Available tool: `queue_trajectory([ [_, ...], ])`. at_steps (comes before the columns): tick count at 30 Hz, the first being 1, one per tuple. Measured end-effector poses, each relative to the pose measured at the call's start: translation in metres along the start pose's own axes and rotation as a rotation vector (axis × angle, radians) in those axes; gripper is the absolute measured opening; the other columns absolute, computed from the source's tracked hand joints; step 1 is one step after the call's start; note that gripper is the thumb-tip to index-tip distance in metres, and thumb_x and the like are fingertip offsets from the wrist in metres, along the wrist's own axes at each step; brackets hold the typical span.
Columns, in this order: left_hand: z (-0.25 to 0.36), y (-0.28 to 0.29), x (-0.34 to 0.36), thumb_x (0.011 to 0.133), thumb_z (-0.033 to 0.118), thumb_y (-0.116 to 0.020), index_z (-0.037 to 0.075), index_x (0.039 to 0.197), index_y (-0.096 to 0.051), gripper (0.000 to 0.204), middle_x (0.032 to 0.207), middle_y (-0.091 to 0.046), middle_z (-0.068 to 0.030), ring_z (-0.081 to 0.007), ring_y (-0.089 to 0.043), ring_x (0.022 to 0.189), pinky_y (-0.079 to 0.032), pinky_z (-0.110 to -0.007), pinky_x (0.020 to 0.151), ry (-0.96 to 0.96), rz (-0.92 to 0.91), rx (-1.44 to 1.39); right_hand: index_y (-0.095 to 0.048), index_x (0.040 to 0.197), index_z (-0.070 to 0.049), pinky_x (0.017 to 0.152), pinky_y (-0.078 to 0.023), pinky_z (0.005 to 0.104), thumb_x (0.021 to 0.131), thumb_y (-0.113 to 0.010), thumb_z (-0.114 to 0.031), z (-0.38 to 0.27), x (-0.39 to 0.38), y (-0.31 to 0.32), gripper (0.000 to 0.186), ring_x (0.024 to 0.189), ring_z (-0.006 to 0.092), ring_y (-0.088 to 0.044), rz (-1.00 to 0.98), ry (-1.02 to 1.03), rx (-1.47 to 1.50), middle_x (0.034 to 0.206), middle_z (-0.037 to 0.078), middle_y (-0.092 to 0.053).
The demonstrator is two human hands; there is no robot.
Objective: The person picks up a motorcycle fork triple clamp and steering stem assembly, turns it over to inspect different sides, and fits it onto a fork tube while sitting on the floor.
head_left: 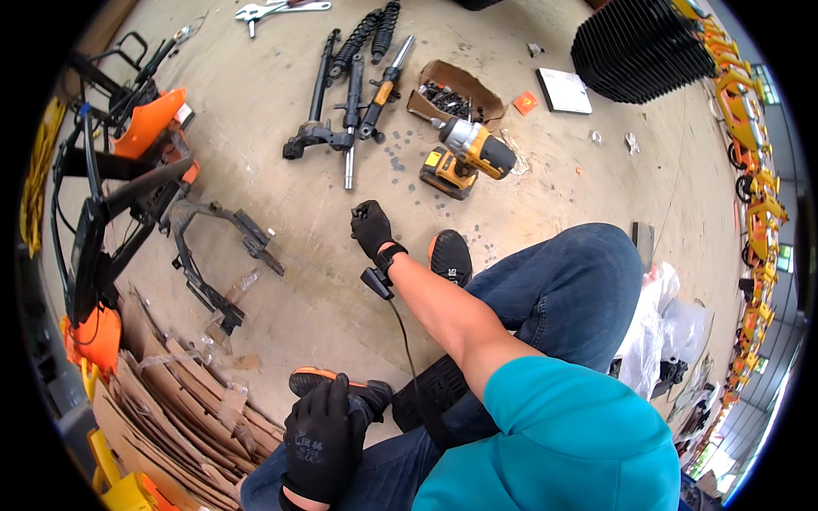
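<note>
My right hand (pixel 372 228), in a black glove with a dark band at the wrist, hovers over the floor in front of my shoe. Its fingers are curled in, and whatever they may hold is hidden. Beyond it lie black fork tubes with bare metal ends (pixel 349 166) and a fork leg with an orange band (pixel 385 92). A yellow-and-black cordless impact wrench (pixel 473 149) stands on its battery to the right. My left hand (pixel 322 439), also gloved in black, rests on my left leg with its fingers laid out flat.
An open carton of small dark parts (pixel 456 85) sits behind the wrench. Two black coil-spring shocks (pixel 371 38) and wrenches (pixel 281 10) lie farther off. On the left are a black frame with orange panels (pixel 111 187) and stacked cardboard (pixel 162 417). Clear plastic bags (pixel 660 328) lie right.
</note>
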State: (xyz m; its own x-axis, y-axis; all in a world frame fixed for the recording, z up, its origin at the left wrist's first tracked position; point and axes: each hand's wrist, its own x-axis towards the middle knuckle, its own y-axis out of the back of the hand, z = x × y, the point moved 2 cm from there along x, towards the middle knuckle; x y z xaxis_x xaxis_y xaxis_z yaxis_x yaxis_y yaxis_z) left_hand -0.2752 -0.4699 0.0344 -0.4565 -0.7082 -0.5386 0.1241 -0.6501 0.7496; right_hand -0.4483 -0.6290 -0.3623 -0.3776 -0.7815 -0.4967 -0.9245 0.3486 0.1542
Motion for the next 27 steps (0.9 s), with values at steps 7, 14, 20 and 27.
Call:
queue_trajectory([
  [7,-0.010,-0.013,0.009,0.085,0.025,-0.067,0.000,0.135,-0.052,0.058,0.119,-0.062,-0.0196,-0.0368,-0.063,0.105,-0.051,-0.046,0.089,-0.052,0.008,0.042,-0.056,0.127,-0.007,0.061,-0.053,0.0302,0.089,-0.054,0.006,-0.009,0.032,0.040,0.040,0.066,0.0141,-0.057,-0.082,-0.104,0.562,0.081,0.004,-0.059],
  [14,-0.024,-0.022,0.017,0.088,0.024,-0.065,0.001,0.134,-0.053,0.053,0.114,-0.065,-0.0200,-0.0379,-0.065,0.100,-0.052,-0.047,0.086,-0.058,0.022,0.009,-0.066,0.106,-0.015,0.070,-0.058,0.0331,0.090,-0.064,-0.014,-0.026,0.043,0.054,0.016,0.075,0.0138,-0.060,-0.114,-0.262,0.733,0.084,-0.001,-0.060],
  [20,-0.027,-0.026,0.023,0.088,0.025,-0.065,0.003,0.133,-0.054,0.051,0.114,-0.066,-0.0199,-0.0379,-0.066,0.100,-0.052,-0.049,0.085,0.003,0.011,0.012,-0.058,0.112,-0.012,0.071,-0.060,0.0347,0.092,-0.062,-0.014,-0.039,0.039,0.060,0.021,0.079,0.0173,-0.066,-0.149,-0.238,0.821,0.091,0.005,-0.065],
  [27,-0.025,-0.024,0.024,0.088,0.025,-0.065,0.005,0.134,-0.054,0.052,0.114,-0.066,-0.0183,-0.0372,-0.065,0.101,-0.052,-0.049,0.085,0.024,0.006,0.016,-0.053,0.131,-0.006,0.072,-0.061,0.0344,0.094,-0.060,-0.005,-0.038,0.046,0.062,0.038,0.080,0.0205,-0.068,-0.147,-0.250,0.787,0.097,0.011,-0.068],
])
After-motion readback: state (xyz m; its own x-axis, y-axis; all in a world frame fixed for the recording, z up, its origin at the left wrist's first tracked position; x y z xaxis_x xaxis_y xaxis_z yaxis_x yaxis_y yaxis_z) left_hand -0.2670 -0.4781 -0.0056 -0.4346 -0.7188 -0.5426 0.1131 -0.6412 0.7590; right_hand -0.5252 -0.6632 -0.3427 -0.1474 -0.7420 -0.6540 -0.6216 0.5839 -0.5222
